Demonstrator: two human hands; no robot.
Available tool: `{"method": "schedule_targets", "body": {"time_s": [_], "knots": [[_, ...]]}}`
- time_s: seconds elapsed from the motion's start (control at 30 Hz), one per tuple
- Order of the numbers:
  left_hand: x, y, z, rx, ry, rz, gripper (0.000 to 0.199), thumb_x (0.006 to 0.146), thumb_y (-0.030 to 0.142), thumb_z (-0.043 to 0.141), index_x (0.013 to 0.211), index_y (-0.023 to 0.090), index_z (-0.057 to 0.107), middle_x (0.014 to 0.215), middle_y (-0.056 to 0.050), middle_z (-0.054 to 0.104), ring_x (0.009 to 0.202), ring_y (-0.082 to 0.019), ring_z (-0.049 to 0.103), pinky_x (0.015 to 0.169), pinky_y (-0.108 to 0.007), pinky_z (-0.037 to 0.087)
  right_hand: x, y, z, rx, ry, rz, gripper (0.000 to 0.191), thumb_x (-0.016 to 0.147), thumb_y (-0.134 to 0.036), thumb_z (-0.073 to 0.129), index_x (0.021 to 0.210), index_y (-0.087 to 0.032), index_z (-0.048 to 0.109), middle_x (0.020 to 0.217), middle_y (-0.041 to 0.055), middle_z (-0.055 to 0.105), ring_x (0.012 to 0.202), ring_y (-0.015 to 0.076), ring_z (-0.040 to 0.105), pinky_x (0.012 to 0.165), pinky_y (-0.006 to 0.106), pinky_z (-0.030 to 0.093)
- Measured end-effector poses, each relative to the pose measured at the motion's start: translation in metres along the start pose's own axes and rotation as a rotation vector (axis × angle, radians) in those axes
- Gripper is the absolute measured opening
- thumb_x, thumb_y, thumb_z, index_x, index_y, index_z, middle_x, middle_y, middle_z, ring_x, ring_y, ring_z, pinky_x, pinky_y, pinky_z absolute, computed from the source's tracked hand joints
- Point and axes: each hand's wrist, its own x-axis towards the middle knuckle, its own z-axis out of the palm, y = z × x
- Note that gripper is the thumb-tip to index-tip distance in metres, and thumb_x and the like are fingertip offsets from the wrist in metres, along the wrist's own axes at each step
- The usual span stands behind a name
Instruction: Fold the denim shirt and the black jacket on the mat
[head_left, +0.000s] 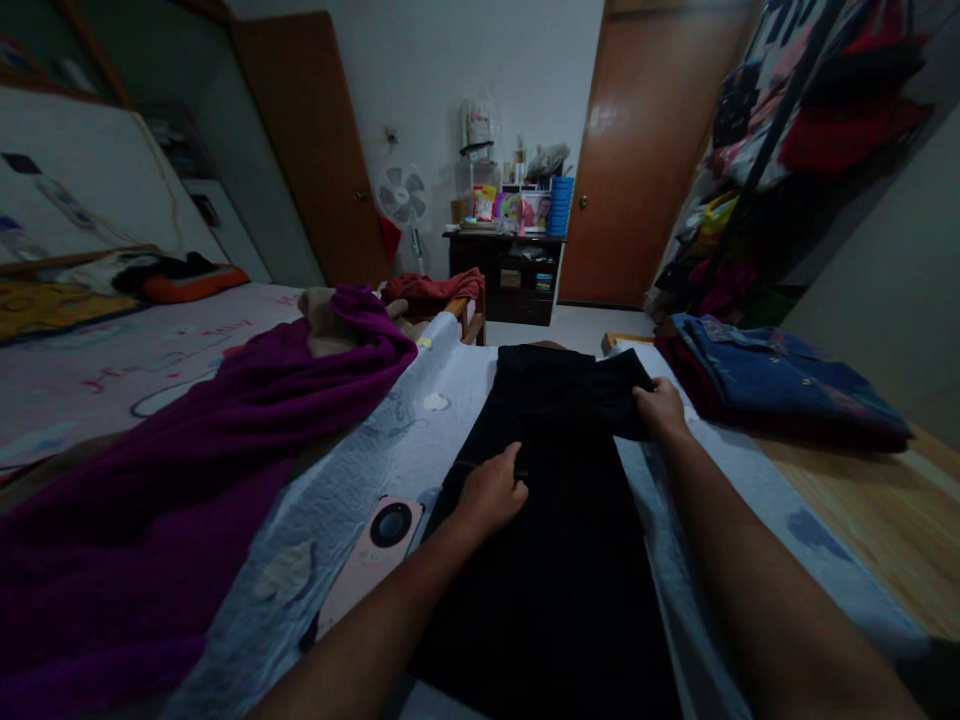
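A black garment (555,560) lies spread over a light-coloured sheet, and its far right part sticks out sideways like a sleeve. My right hand (661,408) pinches the outer end of that part. On the garment's left side rests my left hand (495,488), its fingers curled against the cloth; the dark fabric makes it hard to see what lies between them. A pink phone (371,555) with a round black camera ring lies on the sheet beside my left forearm, which partly covers it.
A purple blanket (262,410) is heaped at the left. Folded blue and dark red clothes (787,380) are stacked at the right on a wooden surface (855,500). Farther back stand a fan (405,195) and a dark cabinet (505,280).
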Motion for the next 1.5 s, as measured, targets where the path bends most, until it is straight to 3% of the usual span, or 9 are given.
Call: {"method": "schedule_targets", "body": {"time_s": [0.13,0.27,0.43,0.57,0.7,0.83,1.07,1.23,1.5], "knots": [[-0.012,-0.017,0.027,0.268,0.158,0.066,0.056,0.088,0.046,0.049,0.136,0.016,0.044,0.14,-0.014,0.044,0.129,-0.031,0.039,0.106,-0.048,0.03,-0.022,0.016,0.01,-0.226,0.033,0.059,0.039,0.069,-0.012,0.052,0.109,-0.01,0.053,0.1,0.0172,0.058,0.095,0.0291,0.054,0.081,0.041,0.042],[-0.014,-0.039,0.044,0.309,0.026,0.163,0.066,0.093,0.056,0.032,0.145,0.016,0.03,0.153,-0.012,0.027,0.141,-0.027,0.021,0.114,-0.05,0.017,-0.043,-0.018,0.032,-0.362,0.122,-0.251,0.047,0.078,-0.016,0.046,0.123,-0.007,0.047,0.123,0.0217,0.05,0.117,0.0327,0.045,0.096,0.045,0.036],[-0.013,-0.045,0.05,0.285,-0.06,0.188,0.074,0.092,0.063,0.025,0.146,0.012,0.027,0.154,-0.014,0.024,0.143,-0.026,0.019,0.115,-0.05,0.014,-0.081,-0.066,0.079,-0.283,-0.202,-0.67,0.045,0.091,-0.029,0.037,0.134,-0.016,0.044,0.143,0.0122,0.043,0.133,0.0237,0.034,0.107,0.042,0.028],[-0.013,-0.043,0.041,0.207,-0.091,0.208,0.069,0.093,0.058,0.031,0.143,0.012,0.034,0.152,-0.014,0.029,0.141,-0.025,0.023,0.115,-0.048,0.018,-0.108,-0.055,0.113,-0.445,-0.45,-0.655,0.047,0.094,-0.036,0.035,0.138,-0.021,0.043,0.15,0.0052,0.035,0.139,0.027,0.023,0.111,0.049,0.018],[-0.006,-0.056,0.022,0.007,-0.039,0.18,0.044,0.098,0.039,0.03,0.127,0.017,0.054,0.136,-0.008,0.054,0.13,-0.019,0.044,0.111,-0.037,0.031,-0.111,-0.035,0.127,-0.527,-0.492,-0.597,0.052,0.094,-0.038,0.037,0.142,-0.02,0.038,0.152,0.0048,0.03,0.141,0.0285,0.02,0.112,0.047,0.016],[0.007,-0.079,0.004,-0.093,0.136,0.006,0.035,0.089,0.015,0.04,0.118,0.016,0.059,0.128,-0.01,0.059,0.124,-0.02,0.049,0.109,-0.036,0.033,-0.105,-0.034,0.126,-0.537,-0.519,-0.595,0.051,0.095,-0.036,0.034,0.143,-0.021,0.037,0.153,0.0036,0.028,0.141,0.0273,0.019,0.112,0.046,0.015],[0.021,-0.099,-0.025,-0.532,-0.15,-0.486,0.042,0.081,0.016,0.049,0.123,0.014,0.051,0.09,-0.008,0.069,0.079,-0.018,0.065,0.069,-0.028,0.05,-0.119,-0.05,0.106,-0.423,-0.63,-0.522,0.052,0.095,-0.037,0.034,0.145,-0.021,0.033,0.154,0.0068,0.026,0.142,0.0264,0.019,0.111,0.048,0.018],[0.013,-0.104,-0.035,-0.612,-0.257,-0.53,0.035,0.082,0.025,0.053,0.116,0.015,0.055,0.075,-0.002,0.067,0.06,-0.014,0.061,0.056,-0.025,0.047,-0.16,-0.045,0.085,-0.375,-0.761,-0.672,0.055,0.094,-0.045,0.035,0.145,-0.024,0.033,0.156,0.0063,0.018,0.143,0.0253,0.014,0.112,0.049,0.017],[0.001,-0.096,-0.013,-0.387,-0.134,-0.453,0.035,0.077,0.019,0.063,0.111,0.015,0.056,0.094,-0.006,0.069,0.087,-0.019,0.065,0.077,-0.029,0.049,-0.206,-0.036,0.057,-0.437,-0.702,-0.621,0.057,0.09,-0.029,0.044,0.145,-0.019,0.033,0.154,0.0092,0.026,0.141,0.0268,0.022,0.112,0.05,0.019]]}}
